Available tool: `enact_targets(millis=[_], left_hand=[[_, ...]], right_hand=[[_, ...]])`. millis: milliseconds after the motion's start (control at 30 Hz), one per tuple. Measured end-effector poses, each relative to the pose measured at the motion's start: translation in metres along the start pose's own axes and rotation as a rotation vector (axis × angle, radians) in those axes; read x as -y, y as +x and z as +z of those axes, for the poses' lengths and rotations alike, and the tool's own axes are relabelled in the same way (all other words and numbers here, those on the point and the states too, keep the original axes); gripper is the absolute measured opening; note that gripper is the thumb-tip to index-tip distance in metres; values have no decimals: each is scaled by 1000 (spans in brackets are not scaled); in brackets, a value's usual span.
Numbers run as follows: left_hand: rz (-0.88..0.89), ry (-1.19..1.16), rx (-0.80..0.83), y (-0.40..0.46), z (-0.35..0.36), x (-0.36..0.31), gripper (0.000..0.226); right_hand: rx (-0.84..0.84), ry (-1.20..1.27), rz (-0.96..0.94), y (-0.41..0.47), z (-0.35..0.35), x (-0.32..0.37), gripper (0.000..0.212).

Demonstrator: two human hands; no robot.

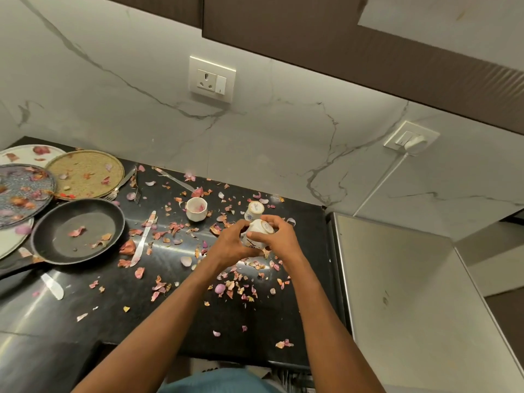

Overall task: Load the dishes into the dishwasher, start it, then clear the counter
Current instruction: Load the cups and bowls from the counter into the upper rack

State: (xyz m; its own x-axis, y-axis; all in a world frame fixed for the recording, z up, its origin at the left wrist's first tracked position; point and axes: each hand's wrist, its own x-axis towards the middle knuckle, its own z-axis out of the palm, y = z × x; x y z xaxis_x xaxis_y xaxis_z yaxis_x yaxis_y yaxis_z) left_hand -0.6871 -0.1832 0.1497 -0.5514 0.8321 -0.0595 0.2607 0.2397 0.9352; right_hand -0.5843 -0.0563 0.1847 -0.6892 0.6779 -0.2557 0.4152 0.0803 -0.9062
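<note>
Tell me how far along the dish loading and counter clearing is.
Early. Nothing visibly looks done; the dishwasher cannot be seen. In hand: left hand and right hand grip an upturned cup. Left: a second upturned cup, a small white cup, the frying pan, three plates including the woven one, a knife, forks, and onion peels across the counter.

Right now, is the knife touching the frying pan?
Apart. The head view shows dark counter between the knife and the frying pan rim.
</note>
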Motion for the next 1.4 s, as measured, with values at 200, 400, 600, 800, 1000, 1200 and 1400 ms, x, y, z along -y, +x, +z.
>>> enact_targets(millis=[200, 400, 600, 800, 1000, 1200, 1400], left_hand=[[-31, -14, -4, 4, 5, -4, 68], [10, -87, 24, 5, 27, -8, 75], [-1, -139, 106, 0, 70, -18, 65], [-23, -236, 233, -17, 152, -39, 53], [46, -202, 363, -46, 244, -82, 53], [86, -118, 542, -78, 328, -116, 67], [78, 7, 774, -105, 404, -128, 69]], right_hand=[[-8, -305, -113, -8, 0, 11, 69], [-23, -222, -64, -23, -24, 1, 74], [-60, 84, 108, -61, -70, -29, 52], [-256, 294, 382, -113, -118, -74, 46], [-359, 599, 470, -179, -172, -143, 70], [-466, 765, 459, -244, -240, -181, 47], [-592, 798, 500, -315, -288, -233, 39]])
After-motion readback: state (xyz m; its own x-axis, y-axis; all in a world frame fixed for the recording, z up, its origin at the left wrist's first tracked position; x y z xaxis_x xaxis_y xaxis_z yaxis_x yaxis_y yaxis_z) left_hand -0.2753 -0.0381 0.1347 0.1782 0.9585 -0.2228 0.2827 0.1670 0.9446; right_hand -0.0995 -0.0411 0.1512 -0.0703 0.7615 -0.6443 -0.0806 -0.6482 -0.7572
